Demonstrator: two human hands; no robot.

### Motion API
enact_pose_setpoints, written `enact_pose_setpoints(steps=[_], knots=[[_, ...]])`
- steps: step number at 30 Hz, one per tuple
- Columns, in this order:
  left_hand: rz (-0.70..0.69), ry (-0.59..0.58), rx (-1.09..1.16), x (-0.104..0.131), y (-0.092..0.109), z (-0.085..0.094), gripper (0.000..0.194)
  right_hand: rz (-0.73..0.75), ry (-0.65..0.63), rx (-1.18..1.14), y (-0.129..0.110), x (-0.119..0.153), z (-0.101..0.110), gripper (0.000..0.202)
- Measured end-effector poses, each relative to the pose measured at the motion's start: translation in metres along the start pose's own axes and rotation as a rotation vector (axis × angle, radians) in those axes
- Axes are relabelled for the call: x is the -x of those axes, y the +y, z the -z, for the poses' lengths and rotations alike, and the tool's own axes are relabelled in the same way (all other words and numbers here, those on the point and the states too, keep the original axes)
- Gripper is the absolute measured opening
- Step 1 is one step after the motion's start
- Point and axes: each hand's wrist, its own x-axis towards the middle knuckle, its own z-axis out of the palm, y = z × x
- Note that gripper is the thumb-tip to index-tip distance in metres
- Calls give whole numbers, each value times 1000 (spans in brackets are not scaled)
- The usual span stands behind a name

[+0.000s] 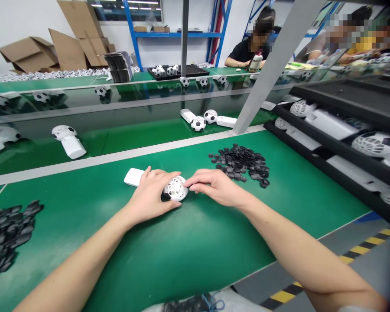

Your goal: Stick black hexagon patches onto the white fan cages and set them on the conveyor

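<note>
A white handheld fan (pixel 176 189) with a football-shaped openwork head lies on the green table, its white handle (pixel 134 177) pointing left. My left hand (pixel 154 190) is wrapped over the fan, fingers across the top and thumb along the near side of the head. From the right, my right hand (pixel 211 184) reaches to the head in a pinch, fingertips at its right edge. A small dark piece seems to sit between those fingertips, mostly hidden by them. Beyond my right hand lies a pile of small black plastic pieces (pixel 243 160).
A second pile of larger black pieces (pixel 9 236) lies at left. Behind a pale rail, a conveyor belt (pixel 126 130) carries several football fans (pixel 69 141). Stacked black trays (pixel 341 112) with fans stand at right, near a slanted grey post (pixel 273 73). People sit beyond.
</note>
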Motion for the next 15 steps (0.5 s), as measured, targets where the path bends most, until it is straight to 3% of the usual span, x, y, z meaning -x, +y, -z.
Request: enact_pose_setpoints(steps=[2, 5, 15], knots=[[1, 5, 1, 0, 0, 0, 64, 137, 66, 139, 0, 0, 0, 14], [6, 12, 2, 1, 1, -1, 64, 208, 90, 187, 0, 0, -1, 12], [21, 29, -6, 1, 3, -3, 64, 120, -78, 246, -7, 2, -6, 13]])
